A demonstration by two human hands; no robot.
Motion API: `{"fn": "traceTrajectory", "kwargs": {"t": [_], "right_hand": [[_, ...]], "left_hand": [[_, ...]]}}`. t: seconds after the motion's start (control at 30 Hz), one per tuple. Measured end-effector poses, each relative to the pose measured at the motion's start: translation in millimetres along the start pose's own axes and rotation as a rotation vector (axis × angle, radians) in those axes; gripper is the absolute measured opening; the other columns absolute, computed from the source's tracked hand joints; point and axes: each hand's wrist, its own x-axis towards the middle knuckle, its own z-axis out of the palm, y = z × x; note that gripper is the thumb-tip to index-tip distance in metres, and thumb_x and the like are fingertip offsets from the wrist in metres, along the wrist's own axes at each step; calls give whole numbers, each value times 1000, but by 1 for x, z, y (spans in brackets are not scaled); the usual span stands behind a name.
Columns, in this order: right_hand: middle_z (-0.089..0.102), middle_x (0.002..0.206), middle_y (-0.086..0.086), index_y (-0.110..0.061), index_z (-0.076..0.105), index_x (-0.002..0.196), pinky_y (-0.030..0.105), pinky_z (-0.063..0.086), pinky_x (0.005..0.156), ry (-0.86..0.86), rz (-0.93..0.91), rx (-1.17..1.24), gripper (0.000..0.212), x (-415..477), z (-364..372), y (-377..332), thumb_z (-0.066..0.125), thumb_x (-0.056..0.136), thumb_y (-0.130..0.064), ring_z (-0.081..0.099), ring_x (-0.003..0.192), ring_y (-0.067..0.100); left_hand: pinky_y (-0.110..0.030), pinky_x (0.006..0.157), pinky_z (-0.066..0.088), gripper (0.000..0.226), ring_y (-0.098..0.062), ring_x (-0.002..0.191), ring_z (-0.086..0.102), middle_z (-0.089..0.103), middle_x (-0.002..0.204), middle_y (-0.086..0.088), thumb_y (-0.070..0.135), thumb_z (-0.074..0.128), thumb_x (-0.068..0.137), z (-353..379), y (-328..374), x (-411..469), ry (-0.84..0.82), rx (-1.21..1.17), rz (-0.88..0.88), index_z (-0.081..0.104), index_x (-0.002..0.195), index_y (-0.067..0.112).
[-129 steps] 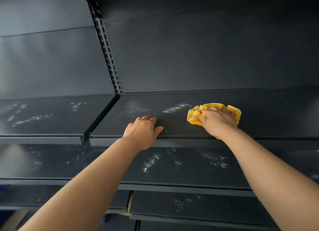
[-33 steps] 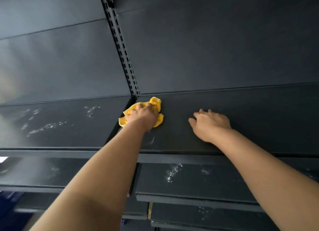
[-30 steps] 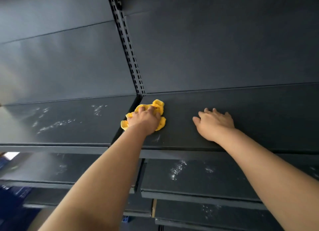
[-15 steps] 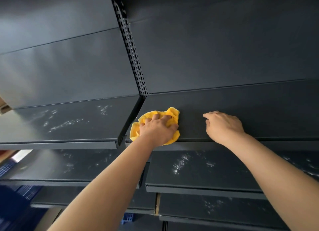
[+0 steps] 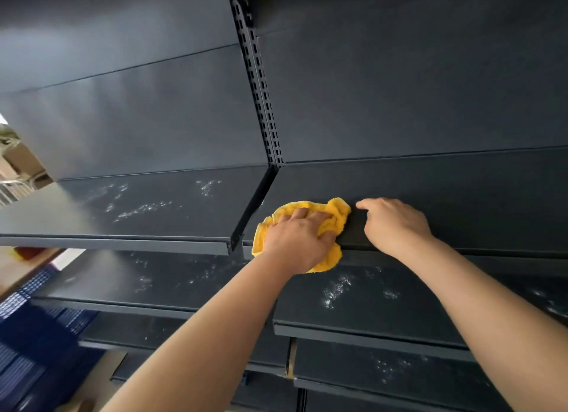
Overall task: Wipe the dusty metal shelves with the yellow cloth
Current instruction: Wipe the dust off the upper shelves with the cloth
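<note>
The yellow cloth [image 5: 333,216] is bunched at the front left corner of the upper right metal shelf [image 5: 461,202], hanging over its front edge. My left hand [image 5: 296,241] grips the cloth from above, fingers curled into it. My right hand [image 5: 395,224] rests on the same shelf just right of the cloth, fingers loosely bent, holding nothing. The upper left shelf [image 5: 138,205] carries white dust streaks. The shelf below [image 5: 353,294] is dusty too.
A slotted upright post [image 5: 261,88] divides the two shelf bays against dark back panels. More dusty shelves [image 5: 393,368] lie lower down. Blue crates [image 5: 37,328] and a wooden surface [image 5: 18,267] show at the lower left.
The cloth passed from my right hand to my left, which drew it from the back left corner to the shelf's front edge. My right hand stayed on the shelf.
</note>
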Motion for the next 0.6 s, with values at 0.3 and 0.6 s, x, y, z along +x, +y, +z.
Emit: {"fn": "traceTrajectory", "kwargs": {"t": [0.3,0.6], "right_hand": [[54,134,-2,-30,49,135,34,45,83,-34,-113,-32,45,7,21,-35,40,95,-10,56,115,24],[38,150,0,-31,43,140,45,33,108,-84,-22,-130,40,27,21,-8,34,101,-36,29,139,34]], "left_hand": [[-47,106,29,52,-32,135,35,36,149,-3,54,35,96,-12,-43,15,-10,-62,-149,35,145,35],[-59,105,32,54,-37,133,36,35,149,-6,53,35,95,-10,-37,82,-42,-14,-164,31,145,33]]}}
